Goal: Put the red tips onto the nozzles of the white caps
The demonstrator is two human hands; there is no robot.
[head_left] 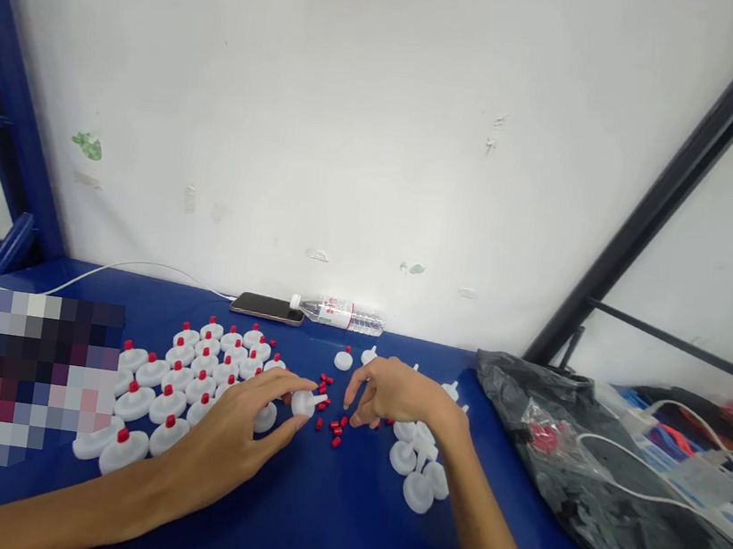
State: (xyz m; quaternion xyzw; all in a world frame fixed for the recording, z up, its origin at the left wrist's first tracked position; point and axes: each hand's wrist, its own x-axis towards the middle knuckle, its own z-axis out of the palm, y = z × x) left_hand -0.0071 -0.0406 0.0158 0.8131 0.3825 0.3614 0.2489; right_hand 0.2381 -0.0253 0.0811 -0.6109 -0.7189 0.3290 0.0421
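My left hand (237,433) pinches a white round cap with a bare nozzle (304,403) just above the blue table (320,521). My right hand (391,395) hovers with its fingers curled down over a scatter of small red plugs (334,428); whether a plug is between the fingertips I cannot make out. To the left lie several white caps fitted with red plugs (191,377). Under and beside my right wrist lie several white caps without plugs (417,475).
A phone (267,307) and a lying water bottle (341,313) rest against the white wall at the back. A black plastic bag (582,483) with cables and a power strip (708,500) fills the right side. A blue rack post (6,83) stands at left.
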